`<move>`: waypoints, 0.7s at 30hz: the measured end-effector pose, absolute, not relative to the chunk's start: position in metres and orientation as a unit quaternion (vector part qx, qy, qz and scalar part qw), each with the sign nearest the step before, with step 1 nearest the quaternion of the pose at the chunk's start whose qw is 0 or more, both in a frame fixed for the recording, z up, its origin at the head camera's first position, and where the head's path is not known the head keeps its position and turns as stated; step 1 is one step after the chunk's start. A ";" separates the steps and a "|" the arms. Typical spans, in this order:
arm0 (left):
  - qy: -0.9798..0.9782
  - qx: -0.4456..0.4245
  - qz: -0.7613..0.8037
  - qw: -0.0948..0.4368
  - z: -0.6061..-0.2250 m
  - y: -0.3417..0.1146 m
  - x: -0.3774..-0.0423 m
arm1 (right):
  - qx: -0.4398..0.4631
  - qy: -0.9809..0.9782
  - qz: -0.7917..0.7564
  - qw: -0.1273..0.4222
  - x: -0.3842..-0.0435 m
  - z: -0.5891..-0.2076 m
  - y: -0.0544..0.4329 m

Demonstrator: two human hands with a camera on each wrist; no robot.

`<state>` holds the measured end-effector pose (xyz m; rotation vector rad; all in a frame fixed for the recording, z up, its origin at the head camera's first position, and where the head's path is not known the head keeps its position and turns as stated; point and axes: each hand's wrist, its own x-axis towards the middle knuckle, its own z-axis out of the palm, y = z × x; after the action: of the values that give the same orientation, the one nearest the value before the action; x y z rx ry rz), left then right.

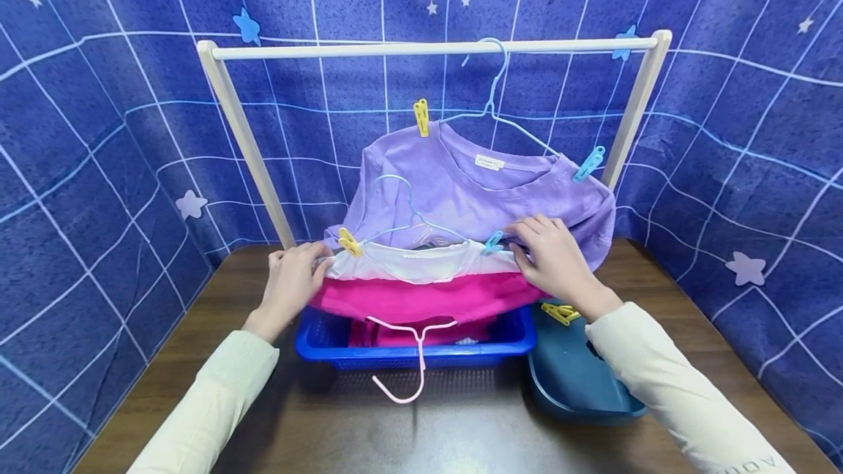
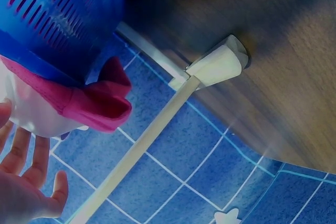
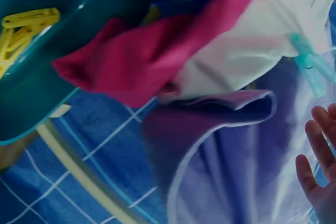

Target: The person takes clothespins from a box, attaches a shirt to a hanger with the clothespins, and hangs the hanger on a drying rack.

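Observation:
A pink-and-white shirt [image 1: 408,291] sits on a light-blue hanger [image 1: 416,222] above a blue basket, its hook free of the rail. A yellow clothespin [image 1: 349,241] and a blue clothespin [image 1: 492,243] are clipped at its shoulders. My left hand [image 1: 294,278] pinches the left shoulder edge between thumb and fingers; the fingertips are partly cut off in the left wrist view. Beside the blue clothespin is my right hand [image 1: 556,258]. Its visible fingers are extended, apart from that clothespin in the right wrist view; the thumb is out of that view.
Behind, a purple shirt [image 1: 487,200] hangs from a wooden rack [image 1: 316,50] with two clothespins on it. Pink cloth lies in the blue basket [image 1: 421,357], and a pink hanger [image 1: 421,364] juts over its front. A teal bin [image 1: 579,379] at right holds yellow clothespins [image 1: 560,312].

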<state>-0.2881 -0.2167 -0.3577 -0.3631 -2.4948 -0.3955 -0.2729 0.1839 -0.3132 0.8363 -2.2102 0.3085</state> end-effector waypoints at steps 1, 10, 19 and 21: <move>-0.935 -0.137 -0.149 0.291 -0.358 -0.216 -0.288 | 0.322 -0.864 0.120 0.369 -0.273 -0.315 0.187; -0.935 -0.137 -0.148 0.290 -0.358 -0.217 -0.287 | 0.298 -0.883 0.107 0.346 -0.279 -0.333 0.200; -0.937 -0.135 -0.148 0.286 -0.357 -0.217 -0.287 | 0.269 -0.912 0.075 0.300 -0.284 -0.348 0.204; -0.937 -0.134 -0.148 0.286 -0.357 -0.217 -0.287 | 0.266 -0.913 0.066 0.302 -0.284 -0.350 0.204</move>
<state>-0.2875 -0.2167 -0.3571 -0.3590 -2.5043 -0.3960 -0.2844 0.2043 -0.3502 0.7067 -2.4213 0.1760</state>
